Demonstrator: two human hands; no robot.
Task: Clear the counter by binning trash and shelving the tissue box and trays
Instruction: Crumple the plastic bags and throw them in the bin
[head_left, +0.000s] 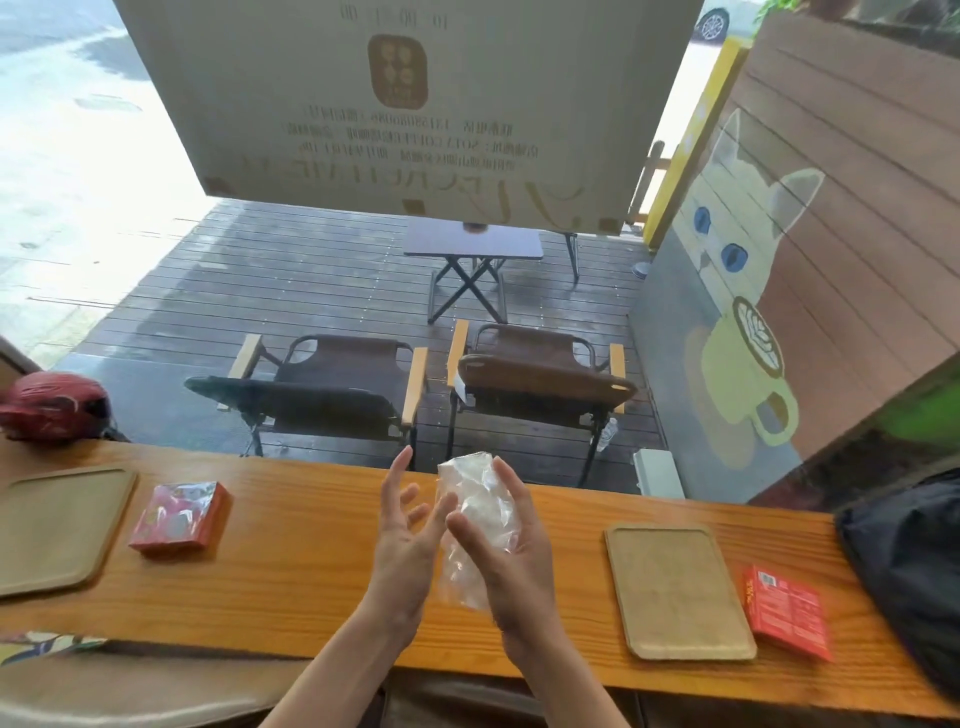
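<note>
A crumpled clear plastic wrapper is held upright above the middle of the wooden counter. My right hand grips it from the right. My left hand is beside it on the left, fingers spread, fingertips touching the plastic. A red tissue box lies left of my hands. One tan tray lies at the far left, another tan tray to the right. A flat red packet lies just right of that tray.
A black bag sits at the counter's right end and a red helmet at the back left. Beyond the window stand two folding chairs and a small table on a deck.
</note>
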